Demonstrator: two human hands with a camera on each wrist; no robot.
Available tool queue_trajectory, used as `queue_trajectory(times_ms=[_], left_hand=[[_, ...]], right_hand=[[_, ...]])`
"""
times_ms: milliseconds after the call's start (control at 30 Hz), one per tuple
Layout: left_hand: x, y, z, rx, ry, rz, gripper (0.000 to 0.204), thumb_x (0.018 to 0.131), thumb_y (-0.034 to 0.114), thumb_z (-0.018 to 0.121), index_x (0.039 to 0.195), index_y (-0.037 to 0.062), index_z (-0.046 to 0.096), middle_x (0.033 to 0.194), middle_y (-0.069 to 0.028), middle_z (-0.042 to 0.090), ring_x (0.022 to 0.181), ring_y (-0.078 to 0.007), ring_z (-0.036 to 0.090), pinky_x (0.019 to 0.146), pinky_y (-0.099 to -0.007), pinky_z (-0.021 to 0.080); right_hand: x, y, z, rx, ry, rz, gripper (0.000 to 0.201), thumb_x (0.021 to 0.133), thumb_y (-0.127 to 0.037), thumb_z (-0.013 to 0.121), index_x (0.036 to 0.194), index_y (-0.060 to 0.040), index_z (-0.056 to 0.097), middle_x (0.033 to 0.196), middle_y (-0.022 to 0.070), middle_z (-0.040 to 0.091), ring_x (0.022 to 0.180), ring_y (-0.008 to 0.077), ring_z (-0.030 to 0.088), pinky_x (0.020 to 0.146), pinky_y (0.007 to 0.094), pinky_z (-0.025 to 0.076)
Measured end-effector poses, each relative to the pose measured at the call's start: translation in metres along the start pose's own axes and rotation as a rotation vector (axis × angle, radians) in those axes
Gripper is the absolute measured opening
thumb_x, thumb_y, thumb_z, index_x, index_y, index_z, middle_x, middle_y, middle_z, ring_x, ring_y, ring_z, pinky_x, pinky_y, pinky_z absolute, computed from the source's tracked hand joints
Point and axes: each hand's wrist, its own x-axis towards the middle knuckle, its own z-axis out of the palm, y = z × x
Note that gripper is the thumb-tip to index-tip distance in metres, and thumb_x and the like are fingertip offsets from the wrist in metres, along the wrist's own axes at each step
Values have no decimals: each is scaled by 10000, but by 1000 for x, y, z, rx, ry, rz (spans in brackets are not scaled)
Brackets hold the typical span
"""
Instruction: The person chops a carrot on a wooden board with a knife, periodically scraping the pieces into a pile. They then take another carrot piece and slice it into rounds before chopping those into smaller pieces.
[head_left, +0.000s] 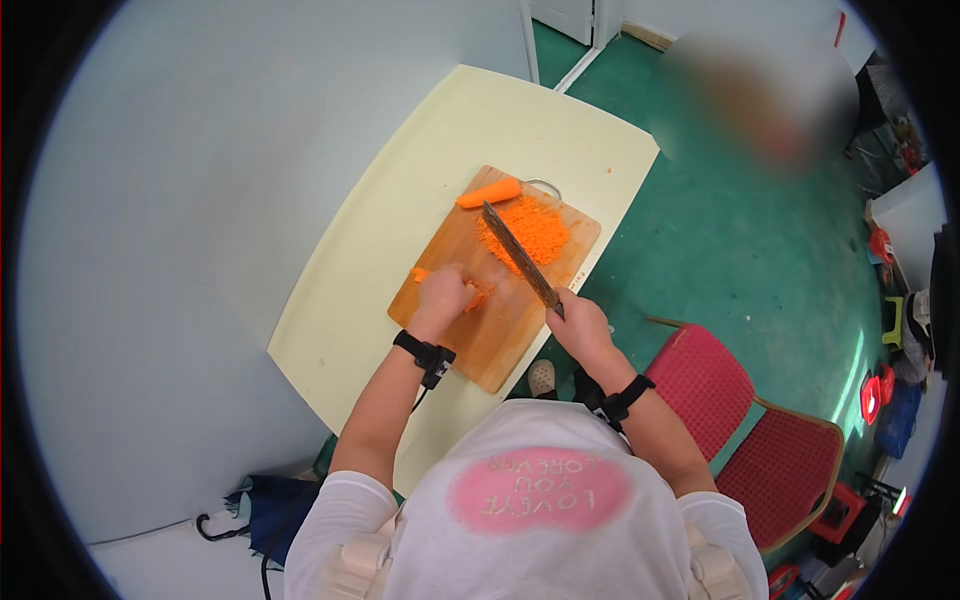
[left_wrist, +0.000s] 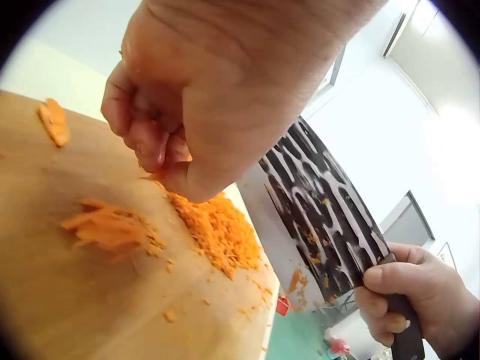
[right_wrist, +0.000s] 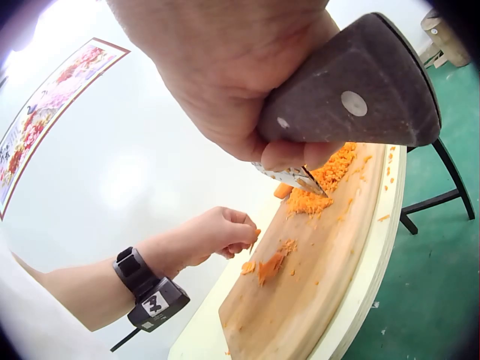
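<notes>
My right hand grips the dark handle of a cleaver. Its broad, dark-patterned blade has orange bits stuck to it and is raised beside a heap of finely chopped carrot. Over the wooden cutting board, my left hand has its fingertips pinched together, and a little orange carrot shows at them in the right wrist view. Below that hand lies a small pile of carrot slivers. A flat carrot piece sits near the board's edge. One larger carrot piece lies at the far end.
The board rests on a pale yellow table against a wall. A metal ring handle sticks out at the board's far end. Red chairs stand to the right on the green floor. An umbrella is at lower left.
</notes>
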Motion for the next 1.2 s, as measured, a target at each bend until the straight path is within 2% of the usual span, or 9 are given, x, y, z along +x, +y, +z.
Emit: queue_trajectory(times_ms=[267,333,433,500,567,600,667,733,1200], left_hand=[[-14,-19,20,-116,-56,-72,110,767,151,595,780,46,626,768,-163,646,741,-335,629,670,-432,496],[-16,-24,28,-167,59,8,131,810,138,570,840,51,664,858,-187,648,810,-350,625,716,-442,496],[-21,-31,36,-164,236,69,173,823,158,549,815,12,642,831,-197,631,819,-372,604,719,-443,481],[-16,-34,35,-178,122,52,208,839,184,544,843,1,645,844,-200,631,806,-377,581,711,-447,462],[-15,-43,45,-267,238,177,203,836,170,556,849,-21,620,852,-195,599,840,-358,555,747,-445,443],[-9,-52,49,-298,168,237,207,838,176,581,890,-22,612,910,-191,588,867,-359,547,756,-450,443],[-13,-41,48,-276,166,179,345,791,269,696,923,-30,585,938,-186,559,862,-356,537,782,-434,451],[-23,-26,47,-143,146,135,393,738,256,751,916,-44,568,904,-188,531,852,-363,531,764,-437,440],[-10,-29,57,-64,32,81,310,751,123,714,934,-47,531,875,-220,573,799,-400,573,723,-430,472]], right_hand=[[1,-10,4,-31,-116,14,224,825,-173,566,995,-32,605,744,192,646,710,361,639,629,459,501],[-1,-12,4,-12,-95,-3,203,825,-187,568,963,-43,608,743,195,644,712,364,639,628,462,502],[-4,-3,11,-44,-55,-54,199,822,-200,571,957,-63,621,746,193,644,713,366,638,633,463,506],[-3,2,14,31,-102,-25,222,816,-177,555,991,-58,623,776,192,647,746,367,640,642,469,501],[1,-5,11,-65,-149,6,209,807,-226,572,947,-87,638,760,166,651,717,361,642,612,457,511],[2,-5,10,-29,-143,1,198,791,-234,577,905,-84,638,740,166,646,698,359,641,603,456,515],[1,-1,17,5,-41,-44,163,772,-204,570,828,-57,614,728,178,636,701,358,642,613,455,516],[-2,2,21,14,-77,-52,161,777,-167,551,840,-37,621,749,179,642,711,365,638,613,457,504],[4,-4,25,1,-84,-106,112,696,-77,578,750,-3,642,691,197,629,672,379,627,592,453,490]])
